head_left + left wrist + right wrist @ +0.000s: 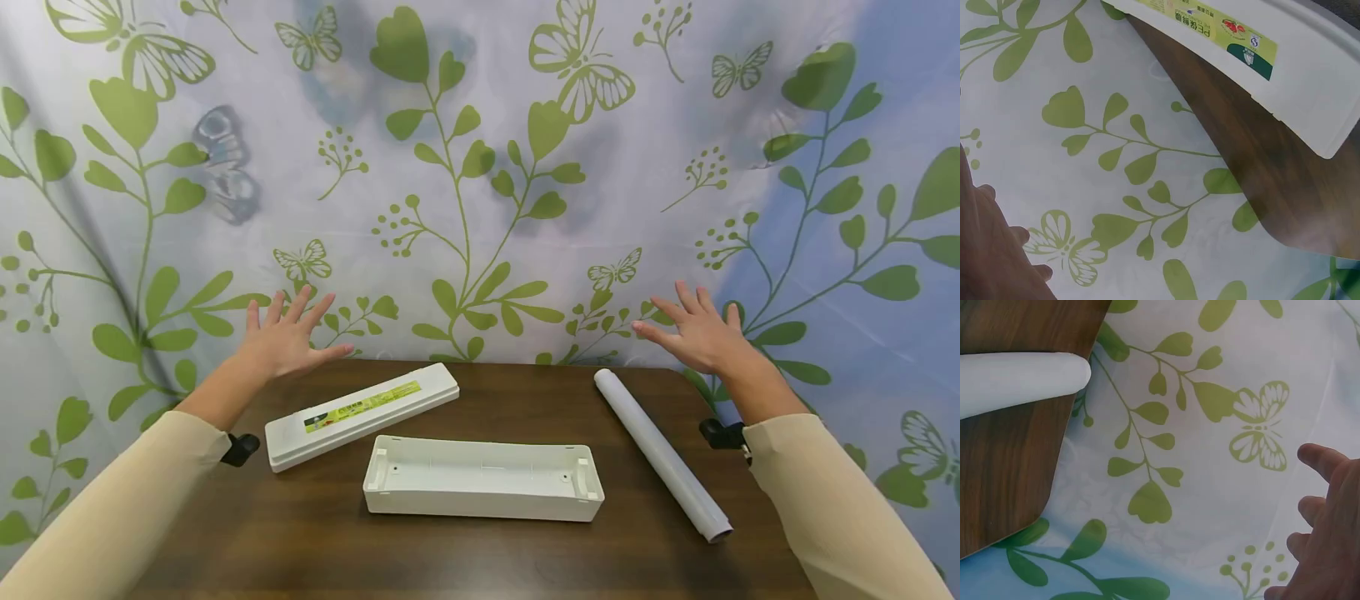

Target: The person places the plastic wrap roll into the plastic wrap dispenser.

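Both hands are raised with fingers spread, touching nothing. My left hand [283, 340] is above the back left of the table, nearest a white lid [360, 412] with a green and yellow label. In the left wrist view that lid [1310, 81] fills the top right corner. My right hand [701, 333] is beyond the back right table edge, near a white roll of film [660, 450] lying slantwise. In the right wrist view the roll's end [1022, 378] shows at the left. Between them lies a long white box [483, 504], its open side up, with a holder at each end inside.
The dark wooden table [480, 558] has rounded back corners. Right behind it hangs a pale curtain [480, 208] printed with green leaves and butterflies. A black wrist camera [240, 450] sits at the left cuff, another black camera [723, 433] at the right.
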`<action>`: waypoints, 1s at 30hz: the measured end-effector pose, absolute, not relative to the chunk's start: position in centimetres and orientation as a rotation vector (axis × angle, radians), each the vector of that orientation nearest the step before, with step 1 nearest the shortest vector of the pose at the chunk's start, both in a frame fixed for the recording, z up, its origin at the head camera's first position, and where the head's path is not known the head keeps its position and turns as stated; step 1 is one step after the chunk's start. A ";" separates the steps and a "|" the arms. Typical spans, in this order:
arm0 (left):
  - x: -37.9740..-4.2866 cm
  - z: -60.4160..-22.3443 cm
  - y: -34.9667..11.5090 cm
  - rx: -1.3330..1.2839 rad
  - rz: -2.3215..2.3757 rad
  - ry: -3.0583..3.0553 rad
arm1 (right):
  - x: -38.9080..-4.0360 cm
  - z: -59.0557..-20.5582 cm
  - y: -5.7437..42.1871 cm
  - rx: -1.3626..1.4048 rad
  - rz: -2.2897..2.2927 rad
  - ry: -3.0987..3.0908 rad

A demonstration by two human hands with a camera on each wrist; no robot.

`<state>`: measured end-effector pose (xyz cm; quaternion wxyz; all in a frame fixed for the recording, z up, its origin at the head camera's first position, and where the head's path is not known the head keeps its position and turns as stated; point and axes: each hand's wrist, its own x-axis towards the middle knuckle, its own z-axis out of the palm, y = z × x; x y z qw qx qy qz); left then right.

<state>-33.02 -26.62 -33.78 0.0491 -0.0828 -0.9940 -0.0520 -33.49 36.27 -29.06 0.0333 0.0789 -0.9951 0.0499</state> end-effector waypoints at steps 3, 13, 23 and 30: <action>-32.8 -33.8 -26.7 -0.260 -0.151 -3.028 | -33.2 -29.2 36.0 0.250 0.146 -3.062; -31.8 -34.5 -26.7 -0.300 -0.089 -3.017 | -32.0 -30.1 35.4 0.300 0.094 -3.011; -30.5 -36.2 -26.1 -0.330 -0.148 -2.969 | -29.8 -31.5 35.0 0.321 0.072 -2.937; -29.9 -37.3 -25.8 -0.354 -0.194 -2.924 | -28.1 -32.9 35.2 0.370 0.095 -2.849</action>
